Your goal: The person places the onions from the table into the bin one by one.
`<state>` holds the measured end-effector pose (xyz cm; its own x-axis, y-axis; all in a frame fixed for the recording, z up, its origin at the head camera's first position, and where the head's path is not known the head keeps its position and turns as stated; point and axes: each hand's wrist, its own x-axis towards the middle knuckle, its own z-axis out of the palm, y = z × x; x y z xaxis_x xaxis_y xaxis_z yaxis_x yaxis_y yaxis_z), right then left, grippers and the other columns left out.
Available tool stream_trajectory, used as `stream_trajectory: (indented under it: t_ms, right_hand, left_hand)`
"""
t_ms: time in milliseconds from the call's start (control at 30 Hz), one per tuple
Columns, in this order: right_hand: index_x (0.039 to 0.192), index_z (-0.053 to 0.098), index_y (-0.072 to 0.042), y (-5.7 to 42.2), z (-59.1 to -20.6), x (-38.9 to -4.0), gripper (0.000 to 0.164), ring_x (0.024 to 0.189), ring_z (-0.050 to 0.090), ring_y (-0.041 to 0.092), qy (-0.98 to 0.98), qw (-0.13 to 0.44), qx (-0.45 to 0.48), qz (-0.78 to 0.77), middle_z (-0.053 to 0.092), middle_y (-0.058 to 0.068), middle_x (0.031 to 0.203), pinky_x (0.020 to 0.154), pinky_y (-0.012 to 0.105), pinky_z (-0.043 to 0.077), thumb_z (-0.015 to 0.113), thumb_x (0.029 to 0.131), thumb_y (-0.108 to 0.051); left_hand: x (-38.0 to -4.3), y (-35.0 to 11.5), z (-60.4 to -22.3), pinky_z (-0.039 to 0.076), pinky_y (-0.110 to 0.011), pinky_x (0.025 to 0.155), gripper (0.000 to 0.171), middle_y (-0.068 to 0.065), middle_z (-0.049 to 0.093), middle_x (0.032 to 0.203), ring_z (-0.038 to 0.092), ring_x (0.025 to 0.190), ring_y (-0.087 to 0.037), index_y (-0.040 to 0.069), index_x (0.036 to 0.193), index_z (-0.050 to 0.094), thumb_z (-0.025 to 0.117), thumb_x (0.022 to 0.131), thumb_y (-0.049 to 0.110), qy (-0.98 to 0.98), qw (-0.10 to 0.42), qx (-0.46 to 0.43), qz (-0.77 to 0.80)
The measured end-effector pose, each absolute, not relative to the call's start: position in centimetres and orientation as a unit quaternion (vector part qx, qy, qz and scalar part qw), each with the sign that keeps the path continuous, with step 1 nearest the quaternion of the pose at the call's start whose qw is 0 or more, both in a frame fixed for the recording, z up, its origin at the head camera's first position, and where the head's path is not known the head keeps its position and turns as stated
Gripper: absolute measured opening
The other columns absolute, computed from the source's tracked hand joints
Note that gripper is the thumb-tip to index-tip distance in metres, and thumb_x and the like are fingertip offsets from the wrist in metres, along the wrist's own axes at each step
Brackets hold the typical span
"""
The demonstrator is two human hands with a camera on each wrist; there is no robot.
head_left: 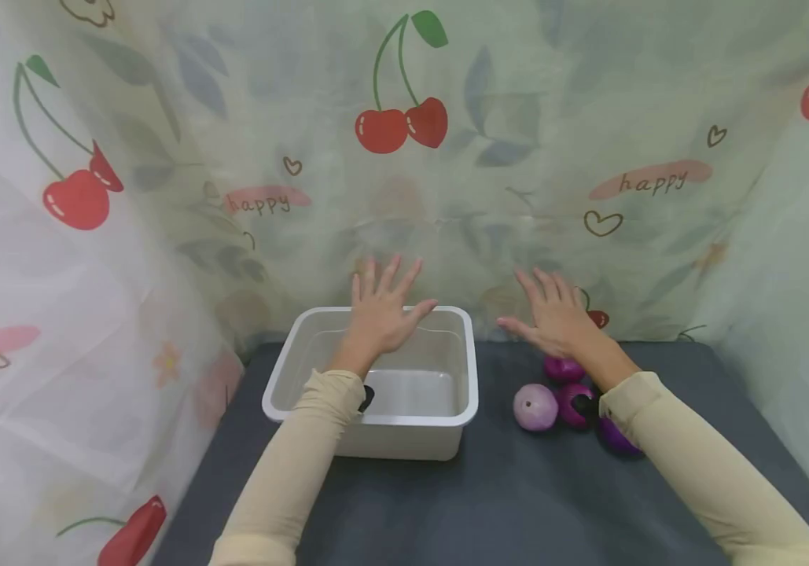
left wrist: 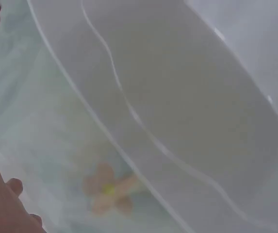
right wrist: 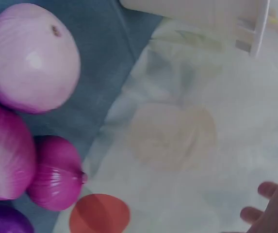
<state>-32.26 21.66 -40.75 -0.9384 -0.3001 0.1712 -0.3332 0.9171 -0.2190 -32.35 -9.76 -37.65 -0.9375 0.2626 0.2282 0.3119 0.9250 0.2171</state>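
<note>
My left hand (head_left: 380,318) is raised over the white plastic basin (head_left: 398,442), fingers straight and spread, holding nothing. In the left wrist view the basin's inner wall (left wrist: 192,97) fills much of the picture, with part of the hand (left wrist: 5,204) at the lower left. With its fingers also spread, my right hand (head_left: 556,321) hovers above and behind several onions. Among them are a pale purple onion (head_left: 535,407), a magenta onion (head_left: 572,404) and a dark purple one (head_left: 616,435) partly hidden by the sleeve. A smaller magenta onion (right wrist: 56,172) shows fully in the right wrist view.
A dark grey cloth (head_left: 496,503) covers the table. Light curtains (head_left: 446,196) printed with cherries and the word "happy" hang behind it and along both sides. Small black objects sit at both wrists. The basin stands left of the onions.
</note>
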Motion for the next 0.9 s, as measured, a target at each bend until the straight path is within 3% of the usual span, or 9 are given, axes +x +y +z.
stream_trajectory:
  t_ms: [167, 367, 900]
  right_hand:
    - [0.165, 0.009, -0.013, 22.2, -42.0, -31.2, 0.101, 0.154, 0.014, 0.05, -0.971, 0.032, 0.19, 0.145, 0.015, 0.025, 0.168, 0.122, 0.068, 0.015, 0.052, 0.093, -0.07]
    - [0.165, 0.011, -0.014, 22.5, -43.5, -29.7, 0.106, 0.152, 0.018, 0.051, -0.959, -0.001, 0.22, 0.177, 0.016, 0.023, 0.167, 0.117, 0.073, 0.022, 0.061, 0.089, -0.068]
    - [0.157, 0.033, -0.006, 23.2, -48.4, -27.1, 0.117, 0.139, 0.039, 0.056, -0.947, -0.045, 0.241, 0.205, 0.041, 0.025, 0.152, 0.107, 0.071, 0.039, 0.085, 0.069, -0.063]
  left_hand:
    - [-31.4, -12.3, -36.0, -0.001, -0.063, 0.126, 0.073, 0.003, 0.004, 0.175, -0.007, 0.161, -0.038, 0.045, 0.163, 0.006, 0.031, 0.099, 0.071, -0.979, 0.099, -0.148, -0.1]
    - [-30.5, -15.5, -34.7, 0.001, -0.065, 0.125, 0.074, 0.001, 0.003, 0.175, -0.007, 0.161, -0.039, 0.045, 0.163, 0.005, 0.032, 0.099, 0.071, -0.979, 0.105, -0.149, -0.096]
    - [-29.4, -23.8, -36.8, 0.012, -0.071, 0.121, 0.067, -0.004, 0.013, 0.174, 0.004, 0.159, -0.044, 0.044, 0.163, 0.015, 0.042, 0.103, 0.058, -0.975, 0.107, -0.175, -0.089]
